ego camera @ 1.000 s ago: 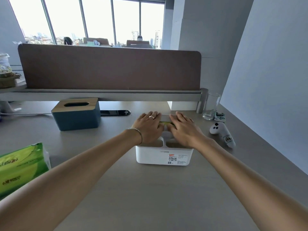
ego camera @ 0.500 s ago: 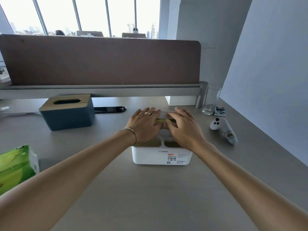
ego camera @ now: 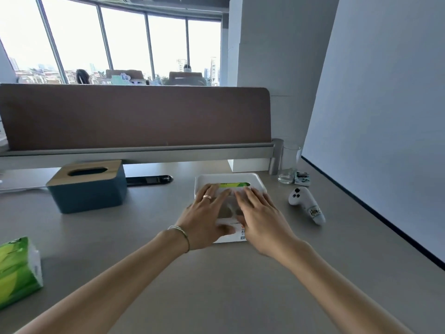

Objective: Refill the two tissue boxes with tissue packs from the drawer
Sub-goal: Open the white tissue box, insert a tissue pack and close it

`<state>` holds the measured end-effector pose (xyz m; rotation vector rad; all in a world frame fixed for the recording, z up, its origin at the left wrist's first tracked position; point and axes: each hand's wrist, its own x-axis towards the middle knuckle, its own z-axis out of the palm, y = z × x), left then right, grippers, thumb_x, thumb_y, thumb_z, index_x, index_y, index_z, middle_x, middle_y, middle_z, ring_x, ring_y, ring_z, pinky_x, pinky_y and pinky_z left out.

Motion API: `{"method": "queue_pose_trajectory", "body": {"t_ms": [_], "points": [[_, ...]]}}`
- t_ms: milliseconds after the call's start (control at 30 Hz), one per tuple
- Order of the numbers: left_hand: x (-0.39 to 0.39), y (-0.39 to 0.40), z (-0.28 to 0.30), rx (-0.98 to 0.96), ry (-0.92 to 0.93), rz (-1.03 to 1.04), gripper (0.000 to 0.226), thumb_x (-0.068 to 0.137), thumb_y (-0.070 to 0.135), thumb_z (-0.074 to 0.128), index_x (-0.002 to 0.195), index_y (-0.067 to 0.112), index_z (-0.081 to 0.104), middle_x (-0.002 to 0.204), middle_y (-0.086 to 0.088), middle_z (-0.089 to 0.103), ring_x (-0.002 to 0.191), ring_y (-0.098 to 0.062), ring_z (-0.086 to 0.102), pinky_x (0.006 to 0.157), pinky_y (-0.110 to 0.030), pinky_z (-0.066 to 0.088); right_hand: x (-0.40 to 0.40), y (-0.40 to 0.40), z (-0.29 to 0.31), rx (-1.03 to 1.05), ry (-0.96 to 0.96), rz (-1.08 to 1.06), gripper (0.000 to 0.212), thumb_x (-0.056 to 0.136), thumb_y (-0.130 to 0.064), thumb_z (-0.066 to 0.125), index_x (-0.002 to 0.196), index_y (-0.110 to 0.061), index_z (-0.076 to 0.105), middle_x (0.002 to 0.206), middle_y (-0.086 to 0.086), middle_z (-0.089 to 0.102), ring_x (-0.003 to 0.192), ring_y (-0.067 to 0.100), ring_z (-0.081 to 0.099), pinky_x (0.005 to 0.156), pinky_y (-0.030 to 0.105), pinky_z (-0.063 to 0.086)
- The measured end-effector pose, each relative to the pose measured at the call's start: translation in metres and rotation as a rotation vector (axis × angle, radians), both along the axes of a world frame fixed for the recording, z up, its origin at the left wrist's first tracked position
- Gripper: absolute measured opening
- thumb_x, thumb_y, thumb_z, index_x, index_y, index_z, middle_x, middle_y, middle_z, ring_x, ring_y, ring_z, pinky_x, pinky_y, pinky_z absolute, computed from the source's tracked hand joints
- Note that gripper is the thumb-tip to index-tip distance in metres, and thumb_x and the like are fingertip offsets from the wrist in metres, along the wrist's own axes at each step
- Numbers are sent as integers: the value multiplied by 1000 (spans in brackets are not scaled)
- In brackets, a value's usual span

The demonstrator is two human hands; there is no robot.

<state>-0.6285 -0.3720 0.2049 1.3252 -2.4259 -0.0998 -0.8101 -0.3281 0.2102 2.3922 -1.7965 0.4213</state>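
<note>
On the tabletop (ego camera: pixel 216 297) straight ahead of me, the white tissue box (ego camera: pixel 252 183) sits between my two hands, and what has changed in the last second is my touch: both palms were pressing flat on its lid, and now my left hand (ego camera: pixel 204 220) and right hand (ego camera: pixel 260 218) have slid back toward me, fingers spread and loose, gripping nothing, just resting over the near half of the box. The far half of the lid is now uncovered, and a green tissue pack shows through its slot (ego camera: pixel 234 185), so I judge this box refilled and closed. Its long axis seems to run away from me toward the brown desk screen (ego camera: pixel 134 116), while the slot lies crosswise, left to right, opening upward. The blue tissue box (ego camera: pixel 89 191) with the wooden lid stands well apart to my left, lengthwise left to right, its slot (ego camera: pixel 88 171) dark, so probably not yet filled. A second green tissue pack (ego camera: pixel 18 271) lies at the near left edge of the tabletop, likely meant for it.
</note>
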Motion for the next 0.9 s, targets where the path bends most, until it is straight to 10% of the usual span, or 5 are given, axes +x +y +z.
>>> {"method": "queue_pose_trajectory", "body": {"t_ms": [367, 900], "points": [[-80, -80, -2, 7, -178, 73, 89, 92, 56, 58, 158, 27, 4, 168, -7, -2, 154, -30, -6, 117, -52, 30, -44, -71, -8, 118, 73, -144, 95, 94, -26, 56, 158, -18, -15, 165, 15, -23, 153, 33, -19, 124, 51, 3], [-111, -131, -13, -47, -174, 124, 87, 88, 57, 58, 154, 29, 10, 166, -6, 9, 153, -33, 6, 115, -53, 34, -74, -126, -21, 39, 49, -149, 104, 85, -41, 63, 158, -19, -7, 167, 11, -11, 153, 32, -15, 124, 51, 3]]}}
